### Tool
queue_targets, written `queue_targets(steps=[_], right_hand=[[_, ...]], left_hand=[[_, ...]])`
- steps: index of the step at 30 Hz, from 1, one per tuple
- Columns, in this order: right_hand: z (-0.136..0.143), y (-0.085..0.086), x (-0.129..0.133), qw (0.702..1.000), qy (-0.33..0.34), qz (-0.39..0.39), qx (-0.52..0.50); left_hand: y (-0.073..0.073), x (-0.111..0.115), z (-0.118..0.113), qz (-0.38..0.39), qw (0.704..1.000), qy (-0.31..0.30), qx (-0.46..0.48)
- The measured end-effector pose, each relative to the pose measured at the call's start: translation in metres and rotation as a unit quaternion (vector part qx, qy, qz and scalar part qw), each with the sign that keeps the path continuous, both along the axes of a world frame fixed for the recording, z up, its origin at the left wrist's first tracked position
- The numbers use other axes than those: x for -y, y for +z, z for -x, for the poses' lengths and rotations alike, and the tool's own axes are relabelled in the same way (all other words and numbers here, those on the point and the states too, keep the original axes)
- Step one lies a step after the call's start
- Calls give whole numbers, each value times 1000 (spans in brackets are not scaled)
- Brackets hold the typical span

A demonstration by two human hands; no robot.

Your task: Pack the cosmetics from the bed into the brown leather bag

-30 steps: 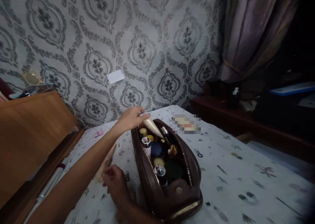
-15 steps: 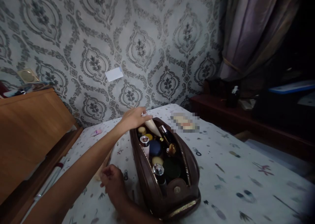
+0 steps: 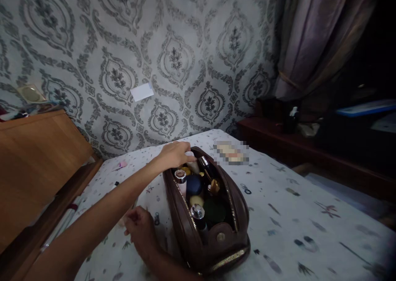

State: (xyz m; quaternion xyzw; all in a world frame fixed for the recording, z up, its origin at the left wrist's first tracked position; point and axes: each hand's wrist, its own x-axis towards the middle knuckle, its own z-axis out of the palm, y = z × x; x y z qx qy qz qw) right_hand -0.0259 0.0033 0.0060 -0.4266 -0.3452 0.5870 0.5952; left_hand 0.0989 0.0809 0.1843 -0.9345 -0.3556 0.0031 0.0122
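A brown leather cosmetic bag (image 3: 181, 227) stands unzipped on the bed, filled with several bottles, jars and compacts. My left hand (image 3: 177, 154) reaches over its far end, fingers closed round a pale cosmetic tube (image 3: 193, 165) whose lower part is down among the contents. Near the bag's left side, my right hand (image 3: 142, 229) is held low with curled fingers; whatever they may hold is hidden. A pale item (image 3: 121, 222) shows beside those fingertips, partly behind my left forearm. Inside the bag are a pink bottle with a silvery cap (image 3: 181, 186), a dark blue round jar (image 3: 194, 185) and a clear-capped bottle (image 3: 198, 213).
A printed white sheet (image 3: 278, 215) covers the bed. Beyond the bag lies a blurred-out flat item (image 3: 231, 152). A black-tipped item (image 3: 116, 184) and a small pink piece (image 3: 122, 164) lie to the left. A wooden headboard (image 3: 40, 149) borders the left, a dark red ledge (image 3: 262, 136) the right.
My left hand has lowered slightly and moved right, pushing the tube deeper into the bag. My right hand stays almost where it was. The black-tipped item now shows past my left forearm.
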Motion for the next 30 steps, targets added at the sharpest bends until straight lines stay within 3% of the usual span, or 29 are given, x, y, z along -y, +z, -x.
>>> queue_targets(steps=[8, 18, 25, 30], right_hand=[[3, -6, -1, 1000, -1, -15, -15], [6, -15, -3, 999, 1, -22, -31], [5, -13, -2, 1000, 7, -12, -18], [2, -7, 1, 1000, 13, -18, -3]], left_hand=[[-3, 4, -11, -2, 995, -66, -69], [-9, 1, -11, -14, 996, -66, -54], [0, -6, -8, 76, 992, -96, -42], [0, -9, -7, 77, 991, -97, -46]])
